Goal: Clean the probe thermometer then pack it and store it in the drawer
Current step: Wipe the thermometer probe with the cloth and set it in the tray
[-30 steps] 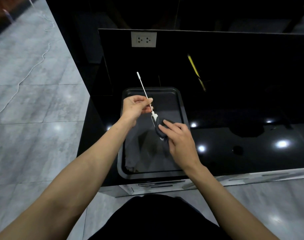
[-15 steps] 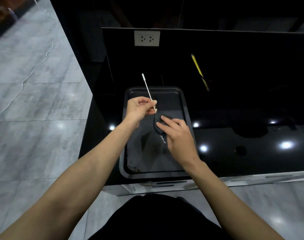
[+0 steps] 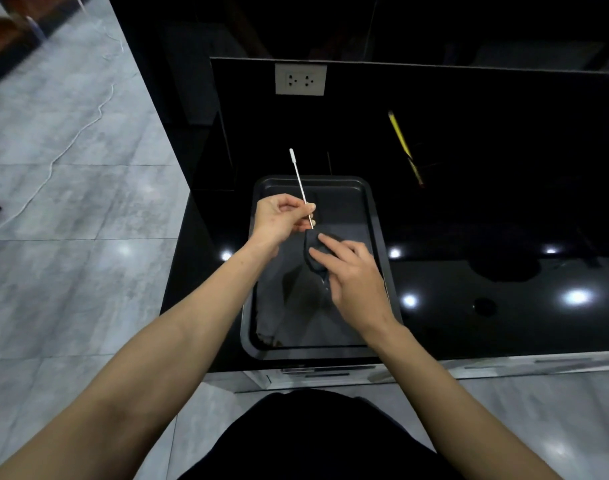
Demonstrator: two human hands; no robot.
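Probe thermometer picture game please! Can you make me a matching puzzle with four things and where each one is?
Things:
1. probe thermometer
2. dark cloth
3. black tray
4. white socket

Places:
A. on the wall behind the counter
B. pinched in the left hand
C. on the counter under both hands
D. gripped in the right hand

Pairs: 1-B, 2-D, 3-C, 4-A
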